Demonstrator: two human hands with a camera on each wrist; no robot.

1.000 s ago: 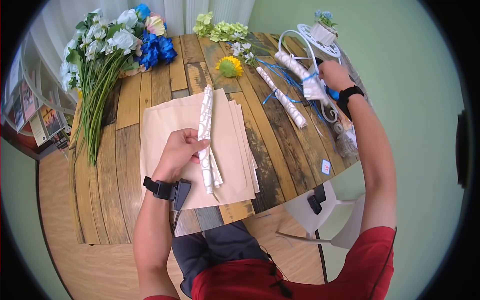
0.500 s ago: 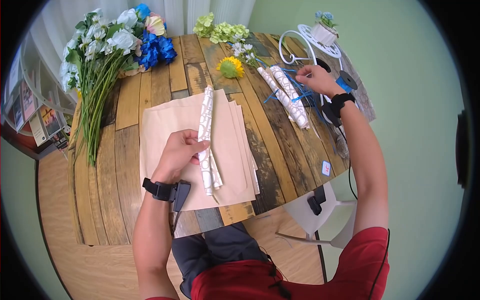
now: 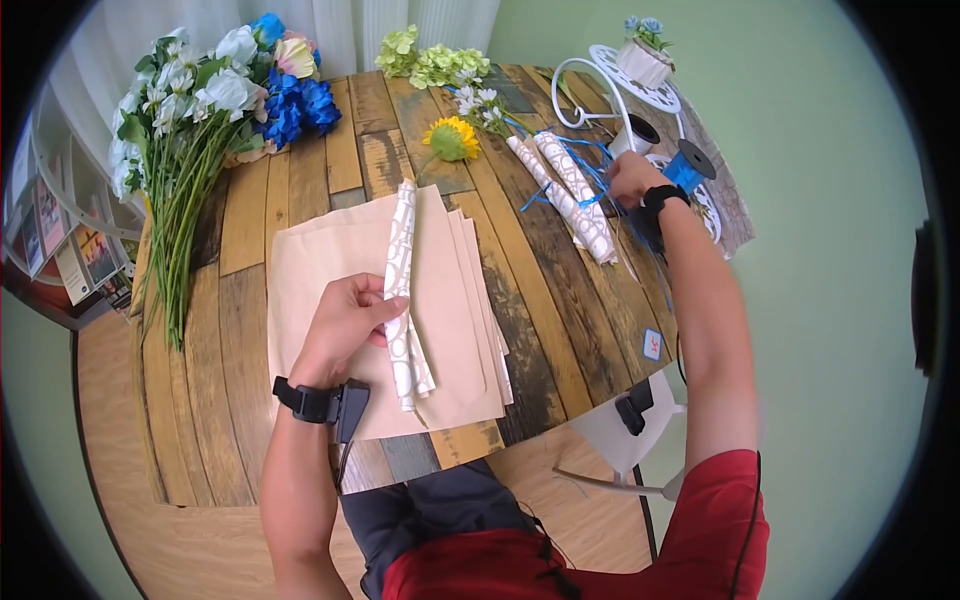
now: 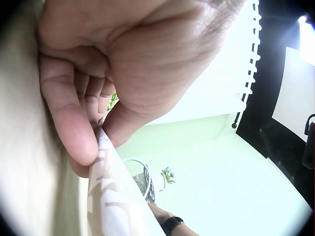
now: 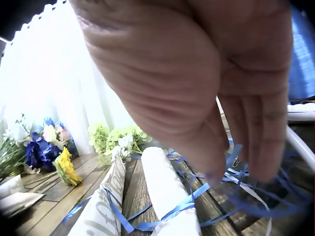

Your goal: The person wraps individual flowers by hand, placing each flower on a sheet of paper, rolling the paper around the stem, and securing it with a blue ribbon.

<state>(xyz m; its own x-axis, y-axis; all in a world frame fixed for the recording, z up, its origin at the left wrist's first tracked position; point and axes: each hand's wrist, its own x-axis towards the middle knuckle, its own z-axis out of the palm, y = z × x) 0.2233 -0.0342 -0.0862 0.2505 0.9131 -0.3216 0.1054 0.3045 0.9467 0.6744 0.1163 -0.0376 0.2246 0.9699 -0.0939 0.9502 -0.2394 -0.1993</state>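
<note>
My left hand pinches a sunflower's rolled wrap, white paper with a grey-brown pattern, between thumb and fingers. The yellow sunflower pokes out of its far end, and a bit of stem shows at the near end. Under the roll lies a stack of brown wrapping paper. My right hand reaches down over loose blue ribbon at the right, its fingers extended and the thumb apart from them. Close beside it lie two wrapped rolls tied with blue ribbon.
A blue ribbon spool stands right of my right hand, near a white metal stand holding a small potted plant. White and blue flowers fill the far left. Green hydrangeas lie at the back; a small card is near the right edge.
My right hand has let go of a tied roll, which now lies beside the other one, and has moved to the loose ribbon. The left hand keeps its pinch; the head view shifted slightly.
</note>
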